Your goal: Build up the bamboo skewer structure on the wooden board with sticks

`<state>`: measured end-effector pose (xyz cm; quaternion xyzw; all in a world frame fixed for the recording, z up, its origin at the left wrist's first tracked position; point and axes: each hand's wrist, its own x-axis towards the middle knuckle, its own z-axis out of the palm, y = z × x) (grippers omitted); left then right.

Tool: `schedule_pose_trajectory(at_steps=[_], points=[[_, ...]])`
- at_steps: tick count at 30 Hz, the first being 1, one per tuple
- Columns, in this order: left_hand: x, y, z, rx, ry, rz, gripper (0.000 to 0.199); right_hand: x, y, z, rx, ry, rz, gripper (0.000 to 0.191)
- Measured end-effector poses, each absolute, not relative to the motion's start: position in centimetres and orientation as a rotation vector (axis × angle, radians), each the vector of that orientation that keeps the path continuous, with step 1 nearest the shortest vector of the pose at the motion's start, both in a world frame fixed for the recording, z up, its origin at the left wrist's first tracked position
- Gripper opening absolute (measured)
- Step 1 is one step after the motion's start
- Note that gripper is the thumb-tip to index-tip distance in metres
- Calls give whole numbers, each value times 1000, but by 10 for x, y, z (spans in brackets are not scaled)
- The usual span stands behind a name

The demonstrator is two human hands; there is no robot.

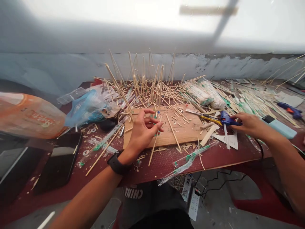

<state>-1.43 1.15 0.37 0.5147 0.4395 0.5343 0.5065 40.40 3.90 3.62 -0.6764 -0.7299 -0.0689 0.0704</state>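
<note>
From the head camera, a left hand (144, 128) — black band at the wrist — pinches a thin, pale wooden stick (154, 146) over a light-brown rectangular wooden board (193, 128) on a dark-red table (145, 170). The right hand (249, 122) grips a blue plastic glue gun (225, 118) right of the board — loose pale wooden sticks (166, 95) heaped behind.

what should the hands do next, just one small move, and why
Probably bring the blue glue gun over to the thin stick. The right hand has its fingers on the gun, which is off to the right of the wooden board, while the left hand seems to pinch the stick over that board.
</note>
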Motion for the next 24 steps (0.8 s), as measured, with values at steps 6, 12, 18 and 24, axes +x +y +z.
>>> schedule_pose_trajectory(at_steps=[6, 12, 18, 24], points=[[-16, 12, 4, 1225, 1083, 1301, 46, 394, 39, 64, -2106, -2354, 84, 19], [-15, 13, 4, 1255, 1105, 1355, 45, 268, 33, 60, -1612, -2526, 148, 35], [-17, 13, 5, 1251, 1118, 1372, 46, 179, 48, 41, -1511, -2791, 233, 32], [-16, 12, 2, 1240, 1114, 1342, 45, 176, 57, 37, -1540, -2820, 255, 25]])
